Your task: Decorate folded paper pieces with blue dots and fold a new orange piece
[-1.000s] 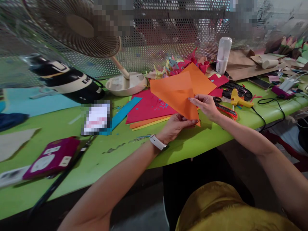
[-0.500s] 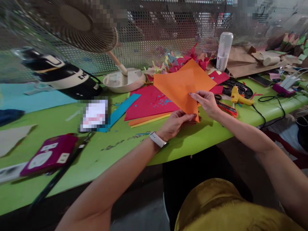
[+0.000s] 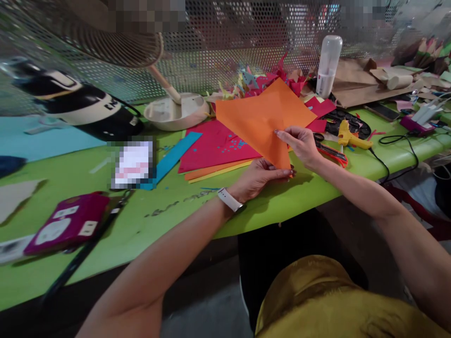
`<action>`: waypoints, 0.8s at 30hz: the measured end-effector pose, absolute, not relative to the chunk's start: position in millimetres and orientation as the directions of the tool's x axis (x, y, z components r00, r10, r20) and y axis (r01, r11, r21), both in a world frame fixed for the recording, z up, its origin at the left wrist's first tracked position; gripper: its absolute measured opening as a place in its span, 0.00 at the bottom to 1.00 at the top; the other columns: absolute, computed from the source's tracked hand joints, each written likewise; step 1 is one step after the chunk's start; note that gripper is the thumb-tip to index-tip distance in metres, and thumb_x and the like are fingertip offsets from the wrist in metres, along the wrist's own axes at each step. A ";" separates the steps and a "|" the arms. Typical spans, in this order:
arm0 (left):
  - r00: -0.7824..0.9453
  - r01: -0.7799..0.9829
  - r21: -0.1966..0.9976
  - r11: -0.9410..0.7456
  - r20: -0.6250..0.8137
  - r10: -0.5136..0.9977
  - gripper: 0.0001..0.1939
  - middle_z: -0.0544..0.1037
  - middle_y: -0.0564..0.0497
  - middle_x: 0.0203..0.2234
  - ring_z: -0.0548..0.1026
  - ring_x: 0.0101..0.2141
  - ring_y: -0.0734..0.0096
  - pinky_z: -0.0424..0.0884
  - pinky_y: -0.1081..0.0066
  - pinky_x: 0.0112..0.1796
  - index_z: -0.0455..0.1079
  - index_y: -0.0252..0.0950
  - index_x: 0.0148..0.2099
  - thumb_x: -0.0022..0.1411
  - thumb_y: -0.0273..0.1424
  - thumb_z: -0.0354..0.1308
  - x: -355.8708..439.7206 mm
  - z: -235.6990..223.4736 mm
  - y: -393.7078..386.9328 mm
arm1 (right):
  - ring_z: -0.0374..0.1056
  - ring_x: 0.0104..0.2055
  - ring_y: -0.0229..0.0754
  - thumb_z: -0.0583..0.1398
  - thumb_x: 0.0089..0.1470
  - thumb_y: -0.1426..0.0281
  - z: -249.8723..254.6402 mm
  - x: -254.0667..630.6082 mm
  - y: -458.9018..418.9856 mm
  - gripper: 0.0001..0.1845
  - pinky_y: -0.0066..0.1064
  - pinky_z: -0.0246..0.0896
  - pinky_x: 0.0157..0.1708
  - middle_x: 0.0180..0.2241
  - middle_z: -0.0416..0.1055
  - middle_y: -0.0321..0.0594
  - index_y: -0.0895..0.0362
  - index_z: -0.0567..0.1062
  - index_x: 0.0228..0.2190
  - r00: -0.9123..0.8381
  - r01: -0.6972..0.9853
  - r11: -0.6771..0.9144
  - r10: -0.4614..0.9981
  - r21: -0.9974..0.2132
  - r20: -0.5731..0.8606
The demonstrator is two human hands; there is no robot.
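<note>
An orange sheet of paper (image 3: 259, 115) is held up over the table, one corner pointing down toward me. My left hand (image 3: 259, 177), with a white watch band (image 3: 229, 199) on the wrist, pinches that lower corner between thumb and fingers. Higher on the sheet's right side, my right hand (image 3: 299, 144) grips it with thumb and fingertips. Behind and below it lies a red sheet (image 3: 207, 148) scattered with small blue paper bits, on top of orange and yellow sheets (image 3: 218, 172). A blue paper strip (image 3: 179, 152) lies to their left.
A yellow glue gun (image 3: 348, 136) and a red-orange cutter (image 3: 333, 154) lie right of my hands. A fan (image 3: 164, 111), a black bottle (image 3: 95, 110) and a purple pouch (image 3: 70, 223) stand or lie left. Paper scraps (image 3: 260, 82) are heaped behind, beside a white bottle (image 3: 327, 70).
The orange sheet has tilted slightly, its left corner shifting left. My left thumb has slid a little right along the lower corner. The whole view has shifted slightly.
</note>
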State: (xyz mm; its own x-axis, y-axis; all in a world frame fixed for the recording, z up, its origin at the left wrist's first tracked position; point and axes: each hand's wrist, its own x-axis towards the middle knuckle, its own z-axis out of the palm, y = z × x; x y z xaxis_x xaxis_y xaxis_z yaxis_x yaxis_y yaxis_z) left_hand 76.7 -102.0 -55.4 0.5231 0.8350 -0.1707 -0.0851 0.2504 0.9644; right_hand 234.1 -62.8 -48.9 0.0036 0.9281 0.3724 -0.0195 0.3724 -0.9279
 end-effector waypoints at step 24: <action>0.360 -0.386 0.915 0.116 0.033 0.932 0.22 0.83 0.50 0.44 0.78 0.50 0.62 0.72 0.66 0.50 0.78 0.40 0.43 0.44 0.37 0.76 75.7 -51.0 -89.4 | 0.50 0.23 0.32 0.66 0.46 0.47 -44.5 233.7 -69.9 0.26 0.28 0.48 0.23 0.19 0.57 0.30 0.56 0.69 0.19 0.066 -0.018 0.433 0.900 -0.901 0.431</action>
